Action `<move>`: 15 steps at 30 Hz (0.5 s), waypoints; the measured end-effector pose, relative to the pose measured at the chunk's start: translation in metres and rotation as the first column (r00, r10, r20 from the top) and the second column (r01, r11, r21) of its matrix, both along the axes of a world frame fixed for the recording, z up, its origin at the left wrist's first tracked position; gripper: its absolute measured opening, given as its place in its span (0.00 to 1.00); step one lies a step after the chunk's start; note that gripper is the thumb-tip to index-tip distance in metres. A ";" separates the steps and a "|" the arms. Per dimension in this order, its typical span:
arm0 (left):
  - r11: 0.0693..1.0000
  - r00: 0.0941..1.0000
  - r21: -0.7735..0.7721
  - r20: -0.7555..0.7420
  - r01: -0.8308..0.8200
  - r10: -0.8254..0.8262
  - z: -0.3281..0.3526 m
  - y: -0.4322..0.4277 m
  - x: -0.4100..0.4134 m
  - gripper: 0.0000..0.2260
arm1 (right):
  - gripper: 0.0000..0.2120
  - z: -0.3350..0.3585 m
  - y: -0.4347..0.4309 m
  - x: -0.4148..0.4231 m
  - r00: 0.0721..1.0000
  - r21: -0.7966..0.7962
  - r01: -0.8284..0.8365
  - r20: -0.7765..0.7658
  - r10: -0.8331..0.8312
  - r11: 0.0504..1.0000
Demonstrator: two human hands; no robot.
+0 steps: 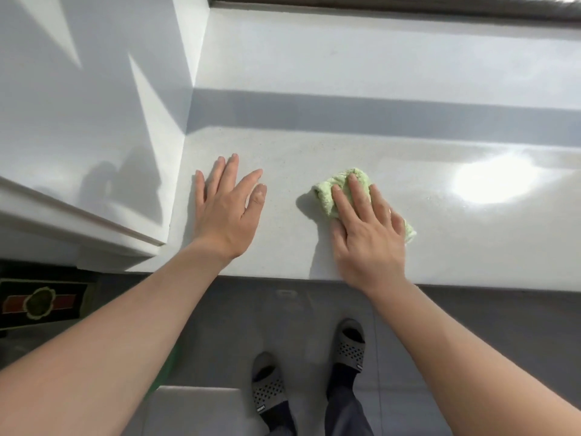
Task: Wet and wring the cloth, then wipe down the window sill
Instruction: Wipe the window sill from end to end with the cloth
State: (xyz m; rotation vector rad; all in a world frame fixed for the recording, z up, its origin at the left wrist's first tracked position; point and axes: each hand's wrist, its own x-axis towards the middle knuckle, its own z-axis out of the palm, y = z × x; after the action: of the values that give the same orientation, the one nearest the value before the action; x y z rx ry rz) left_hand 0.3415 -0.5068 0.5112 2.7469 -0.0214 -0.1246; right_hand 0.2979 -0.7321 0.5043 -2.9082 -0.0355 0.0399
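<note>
A folded light green cloth [333, 190] lies on the wide white window sill [456, 234], near its front edge. My right hand [366, 228] presses flat on top of the cloth, fingers spread over it, and covers most of it. My left hand [228, 204] rests palm down on the bare sill to the left of the cloth, fingers apart, holding nothing. A bright patch of sunlight [493, 180] glares on the sill to the right of the cloth.
The white side wall of the window recess [94, 121] rises at the left, its corner close to my left hand. The dark window frame [393, 3] runs along the top. Below the sill are grey floor, my slippered feet [349, 344] and a white box [195, 404].
</note>
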 end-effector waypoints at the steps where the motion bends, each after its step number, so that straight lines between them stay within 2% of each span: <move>1: 1.000 1.000 0.015 -0.010 -0.016 0.016 0.001 -0.003 0.000 0.26 | 0.26 0.001 0.008 -0.004 0.997 0.007 0.078 0.002 -0.078 0.997; 2: 0.999 0.999 0.011 -0.011 -0.045 0.045 0.003 -0.006 -0.001 0.24 | 0.26 0.001 0.016 -0.013 0.998 -0.012 0.059 0.021 -0.059 0.998; 4: 0.993 0.995 -0.066 0.009 -0.099 0.100 0.007 -0.018 0.001 0.21 | 0.25 -0.001 0.016 -0.033 0.982 -0.062 -0.186 0.029 0.188 0.981; 6: 0.989 0.997 -0.139 0.057 -0.049 0.057 0.011 -0.032 0.002 0.21 | 0.25 0.003 -0.013 -0.036 0.918 -0.071 -0.397 -0.022 0.397 0.915; 8: 0.983 0.995 -0.175 0.086 0.057 -0.042 0.014 -0.053 0.005 0.22 | 0.26 0.006 -0.053 -0.014 0.936 -0.095 -0.351 -0.048 0.348 0.932; 10: 0.979 0.996 -0.184 0.046 0.089 -0.082 0.013 -0.073 0.009 0.21 | 0.26 0.009 -0.080 0.015 0.990 -0.086 -0.117 -0.087 0.110 0.989; 12: 0.989 0.999 -0.147 -0.016 0.029 -0.032 0.009 -0.088 0.015 0.22 | 0.26 0.006 -0.075 0.025 0.995 -0.073 0.061 -0.077 -0.067 0.995; 13: 0.992 0.999 -0.123 -0.032 -0.011 0.007 0.007 -0.093 0.018 0.22 | 0.25 0.005 -0.065 0.022 0.995 -0.079 0.080 -0.050 -0.084 0.994; 15: 0.995 0.998 -0.080 -0.042 -0.056 0.053 0.002 -0.103 0.024 0.23 | 0.25 0.002 -0.049 0.001 0.998 -0.084 -0.058 0.002 0.058 0.995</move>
State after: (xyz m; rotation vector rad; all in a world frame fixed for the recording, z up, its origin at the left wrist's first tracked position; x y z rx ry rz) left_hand 0.3652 -0.6101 0.5133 2.6603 0.0583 -0.1592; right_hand 0.2990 -0.7810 0.5059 -2.9906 -0.1221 0.0453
